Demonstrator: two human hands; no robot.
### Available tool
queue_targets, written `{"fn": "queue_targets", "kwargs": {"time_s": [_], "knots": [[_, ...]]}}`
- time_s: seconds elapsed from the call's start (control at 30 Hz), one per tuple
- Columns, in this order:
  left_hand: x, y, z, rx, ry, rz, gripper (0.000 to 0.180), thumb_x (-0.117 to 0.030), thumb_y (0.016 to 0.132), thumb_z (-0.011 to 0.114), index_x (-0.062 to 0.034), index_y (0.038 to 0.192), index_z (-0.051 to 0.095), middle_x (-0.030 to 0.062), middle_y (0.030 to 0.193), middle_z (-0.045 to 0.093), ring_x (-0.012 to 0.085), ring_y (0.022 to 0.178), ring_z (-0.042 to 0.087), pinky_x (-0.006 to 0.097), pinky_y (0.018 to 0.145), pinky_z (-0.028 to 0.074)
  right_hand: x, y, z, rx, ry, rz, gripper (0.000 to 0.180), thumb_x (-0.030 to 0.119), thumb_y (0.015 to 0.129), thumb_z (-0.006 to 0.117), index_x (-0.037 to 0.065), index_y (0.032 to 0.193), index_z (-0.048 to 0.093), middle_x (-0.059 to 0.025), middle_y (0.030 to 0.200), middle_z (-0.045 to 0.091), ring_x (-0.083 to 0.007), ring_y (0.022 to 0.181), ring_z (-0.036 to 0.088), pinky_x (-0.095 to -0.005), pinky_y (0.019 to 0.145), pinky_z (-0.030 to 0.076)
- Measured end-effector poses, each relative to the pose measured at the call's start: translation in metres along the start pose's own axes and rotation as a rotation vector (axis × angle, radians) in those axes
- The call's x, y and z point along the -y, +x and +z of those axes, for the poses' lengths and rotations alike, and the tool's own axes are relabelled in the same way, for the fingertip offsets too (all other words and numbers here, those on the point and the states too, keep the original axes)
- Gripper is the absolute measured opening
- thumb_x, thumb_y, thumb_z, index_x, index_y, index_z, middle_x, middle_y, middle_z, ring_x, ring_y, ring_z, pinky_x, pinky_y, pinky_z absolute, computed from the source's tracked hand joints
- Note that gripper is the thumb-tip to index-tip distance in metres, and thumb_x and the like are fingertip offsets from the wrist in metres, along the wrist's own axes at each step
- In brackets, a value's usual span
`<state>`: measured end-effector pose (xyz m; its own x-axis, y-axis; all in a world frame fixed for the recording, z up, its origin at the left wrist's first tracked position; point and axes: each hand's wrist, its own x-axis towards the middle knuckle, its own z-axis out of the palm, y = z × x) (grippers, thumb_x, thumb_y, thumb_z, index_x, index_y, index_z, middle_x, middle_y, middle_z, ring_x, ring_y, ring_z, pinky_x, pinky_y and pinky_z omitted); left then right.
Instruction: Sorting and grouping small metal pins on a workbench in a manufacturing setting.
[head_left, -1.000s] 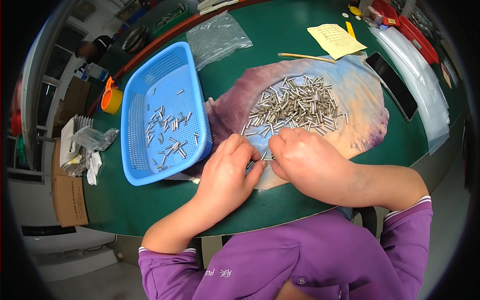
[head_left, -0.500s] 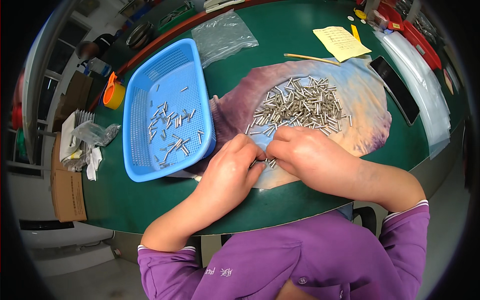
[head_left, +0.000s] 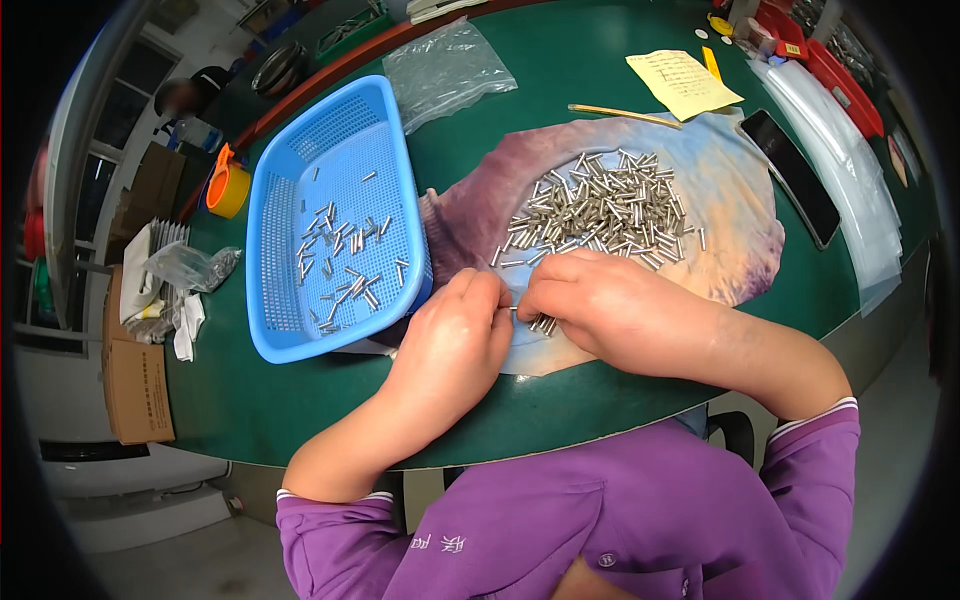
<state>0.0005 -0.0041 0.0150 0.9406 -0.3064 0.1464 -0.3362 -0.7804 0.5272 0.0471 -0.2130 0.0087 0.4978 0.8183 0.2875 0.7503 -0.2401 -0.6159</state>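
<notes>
A heap of small metal pins [head_left: 610, 205], some with a flat head, lies on a tie-dyed cloth [head_left: 735, 185]. My left hand [head_left: 455, 325] and my right hand [head_left: 610, 310] meet at the near side of the heap, their fingers closed. One short metal pin [head_left: 513, 308] spans the small gap between their fingertips. Several more pins [head_left: 543, 324] show beneath my right hand's curled fingers; whether it holds them or they lie on the cloth I cannot tell. Left of my left hand, a blue plastic basket [head_left: 262, 255] contains scattered pins.
Beyond the cloth are a clear plastic bag [head_left: 445, 75], a pen [head_left: 622, 115] and a yellow note [head_left: 685, 85]. A black phone [head_left: 790, 178] and clear plastic sleeves [head_left: 840, 165] lie to the right. Left stand an orange tape roll [head_left: 229, 188] and a cardboard box [head_left: 138, 390]. A person [head_left: 195, 95] appears far left.
My left hand has shifted slightly left and its fingers have drawn together. My right fingertips have moved a little left. The pin between the hands now shows more plainly.
</notes>
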Motion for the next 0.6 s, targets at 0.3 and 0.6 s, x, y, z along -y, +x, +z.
{"fn": "queue_targets", "kwargs": {"time_s": [0.3, 0.6], "knots": [[-0.01, 0.0, -0.013, 0.163, -0.009, -0.062, 0.012, -0.005, 0.084, 0.064, 0.0015, 0.091, 0.057, 0.0178, 0.092, 0.06, 0.0372, 0.086, 0.062, 0.045, 0.073, 0.051, 0.003, -0.003, 0.005, -0.094, 0.196, 0.09, 0.034, -0.005, 0.08, 0.05, 0.002, 0.111, 0.06, -0.017, 0.105, 0.06, -0.0365, 0.103, 0.06, -0.0432, 0.089, 0.049], [-0.013, 0.002, -0.014, 0.214, -0.087, -0.123, 0.021, -0.011, 0.079, 0.075, -0.0012, 0.092, 0.063, 0.0133, 0.088, 0.063, 0.0308, 0.077, 0.065, 0.041, 0.069, 0.052, -0.007, 0.001, 0.019, -0.197, 0.988, 0.38, 0.031, -0.004, 0.095, 0.049, 0.0, 0.126, 0.054, -0.0123, 0.122, 0.059, -0.0216, 0.113, 0.06, -0.0351, 0.103, 0.048]]}}
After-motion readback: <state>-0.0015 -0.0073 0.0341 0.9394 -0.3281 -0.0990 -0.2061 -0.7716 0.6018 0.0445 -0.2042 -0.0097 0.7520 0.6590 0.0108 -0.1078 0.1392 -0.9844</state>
